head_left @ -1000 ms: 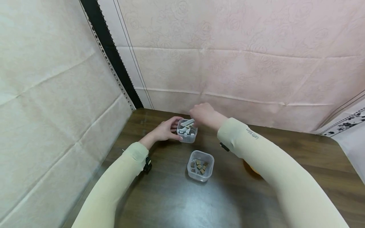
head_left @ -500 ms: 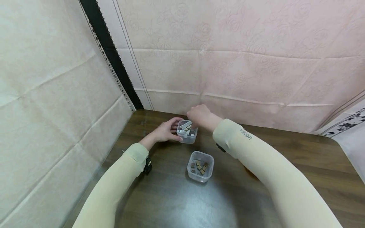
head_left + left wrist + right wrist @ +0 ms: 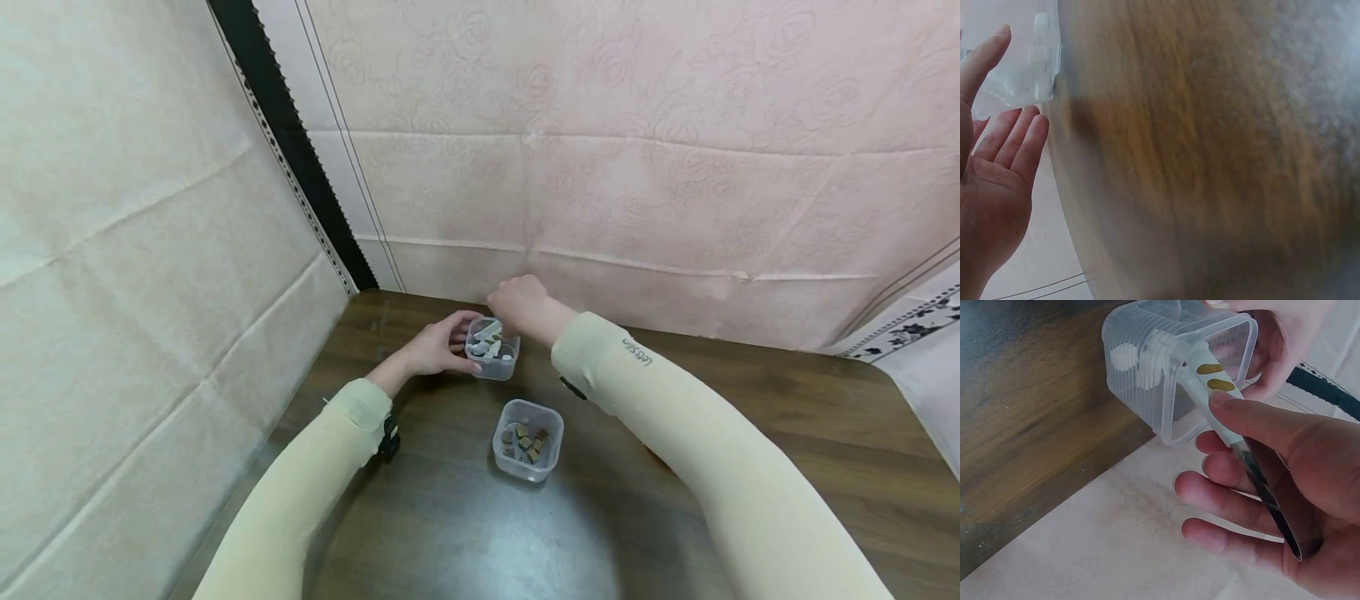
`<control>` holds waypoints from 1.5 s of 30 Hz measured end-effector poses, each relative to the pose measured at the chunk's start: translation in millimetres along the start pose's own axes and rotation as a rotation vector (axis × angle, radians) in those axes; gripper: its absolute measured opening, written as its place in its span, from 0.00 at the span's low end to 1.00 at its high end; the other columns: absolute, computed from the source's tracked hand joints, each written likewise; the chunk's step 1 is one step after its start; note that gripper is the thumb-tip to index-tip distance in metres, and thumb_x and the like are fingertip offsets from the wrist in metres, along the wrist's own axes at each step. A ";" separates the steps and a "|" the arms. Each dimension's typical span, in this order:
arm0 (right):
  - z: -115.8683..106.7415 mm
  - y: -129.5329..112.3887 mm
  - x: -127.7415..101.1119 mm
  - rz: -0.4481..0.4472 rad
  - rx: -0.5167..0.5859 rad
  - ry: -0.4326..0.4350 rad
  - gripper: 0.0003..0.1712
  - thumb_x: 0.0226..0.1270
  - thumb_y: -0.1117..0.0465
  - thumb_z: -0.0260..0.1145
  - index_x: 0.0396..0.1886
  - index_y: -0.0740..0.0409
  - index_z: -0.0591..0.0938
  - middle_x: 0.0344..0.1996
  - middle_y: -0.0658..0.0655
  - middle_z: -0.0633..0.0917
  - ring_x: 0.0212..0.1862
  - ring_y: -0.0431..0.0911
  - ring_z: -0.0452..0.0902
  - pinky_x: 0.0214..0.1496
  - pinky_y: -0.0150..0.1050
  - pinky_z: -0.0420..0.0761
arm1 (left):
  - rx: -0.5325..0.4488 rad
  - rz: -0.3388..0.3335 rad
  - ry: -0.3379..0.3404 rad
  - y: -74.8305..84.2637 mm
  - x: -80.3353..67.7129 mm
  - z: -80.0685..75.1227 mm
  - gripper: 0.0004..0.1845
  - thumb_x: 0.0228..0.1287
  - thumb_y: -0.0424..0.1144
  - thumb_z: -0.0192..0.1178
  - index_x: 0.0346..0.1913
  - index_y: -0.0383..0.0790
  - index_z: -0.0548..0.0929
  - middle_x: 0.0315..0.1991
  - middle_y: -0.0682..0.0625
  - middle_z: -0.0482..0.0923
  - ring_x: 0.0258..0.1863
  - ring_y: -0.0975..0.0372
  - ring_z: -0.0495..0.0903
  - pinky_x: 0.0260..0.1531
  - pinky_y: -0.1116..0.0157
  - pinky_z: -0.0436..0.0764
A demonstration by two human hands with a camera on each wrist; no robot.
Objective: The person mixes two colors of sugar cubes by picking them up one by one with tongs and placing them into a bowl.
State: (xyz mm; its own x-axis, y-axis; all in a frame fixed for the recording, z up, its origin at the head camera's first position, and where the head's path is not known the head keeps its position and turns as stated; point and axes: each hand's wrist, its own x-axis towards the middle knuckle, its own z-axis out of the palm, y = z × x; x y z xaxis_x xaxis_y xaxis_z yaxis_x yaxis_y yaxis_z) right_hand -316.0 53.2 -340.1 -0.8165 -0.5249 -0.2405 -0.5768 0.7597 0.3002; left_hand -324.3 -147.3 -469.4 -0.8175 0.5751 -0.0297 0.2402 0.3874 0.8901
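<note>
My left hand (image 3: 435, 346) holds the clear plastic box (image 3: 495, 369) near the table's back edge, thumb on one side and fingers on the other. Small white pieces (image 3: 1125, 356) lie inside it. My right hand (image 3: 517, 302) reaches over the box's right rim. In the right wrist view, its thumb and fingers pinch tweezers (image 3: 1211, 378) with white arms, two gold ovals and a shiny metal rear end. The white end reaches into the box mouth; whether it grips a piece cannot be told. In the left wrist view, my fingers (image 3: 1013, 140) touch the box wall.
A second clear box (image 3: 527, 477) with several brownish-gold small blocks (image 3: 524, 442) stands nearer on the wooden table (image 3: 450, 517). A sliver of an orange-brown thing shows beneath the right sleeve (image 3: 675, 417). Cloth (image 3: 637, 192) hangs behind and at the left.
My right hand has shifted slightly left, and the white arms of the tweezers have gone lower into the box. My left hand and the second box stay almost where they were.
</note>
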 end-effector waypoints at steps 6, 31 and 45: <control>0.6 -1.9 3.2 0.008 -0.022 -0.011 0.19 0.66 0.54 0.78 0.53 0.55 0.88 0.49 0.57 0.90 0.48 0.52 0.86 0.52 0.49 0.89 | 0.012 0.000 0.003 1.8 -0.7 0.3 0.48 0.60 0.32 0.81 0.79 0.42 0.64 0.72 0.39 0.74 0.73 0.49 0.75 0.72 0.52 0.77; 1.8 -7.9 6.7 -0.003 -0.039 -0.047 0.19 0.68 0.54 0.76 0.56 0.54 0.88 0.54 0.58 0.88 0.53 0.54 0.85 0.54 0.51 0.88 | 0.008 0.026 -0.006 2.1 -1.6 1.8 0.48 0.59 0.29 0.80 0.79 0.41 0.65 0.71 0.40 0.74 0.72 0.49 0.75 0.73 0.52 0.77; 5.9 5.3 -5.7 -0.010 0.027 0.045 0.09 0.64 0.55 0.78 0.40 0.53 0.89 0.42 0.56 0.90 0.42 0.51 0.86 0.44 0.50 0.90 | 0.019 0.016 -0.001 0.0 -1.0 -0.5 0.48 0.59 0.31 0.81 0.79 0.43 0.65 0.72 0.39 0.74 0.73 0.49 0.75 0.72 0.53 0.77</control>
State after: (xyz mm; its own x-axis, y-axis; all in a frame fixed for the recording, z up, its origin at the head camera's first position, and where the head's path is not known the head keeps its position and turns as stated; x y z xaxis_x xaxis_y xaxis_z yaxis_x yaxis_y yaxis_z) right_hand -314.2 62.5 -342.5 -0.8110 -0.5493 -0.2014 -0.5850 0.7637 0.2730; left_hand -323.7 -148.2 -469.2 -0.8133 0.5817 -0.0159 0.2629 0.3917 0.8817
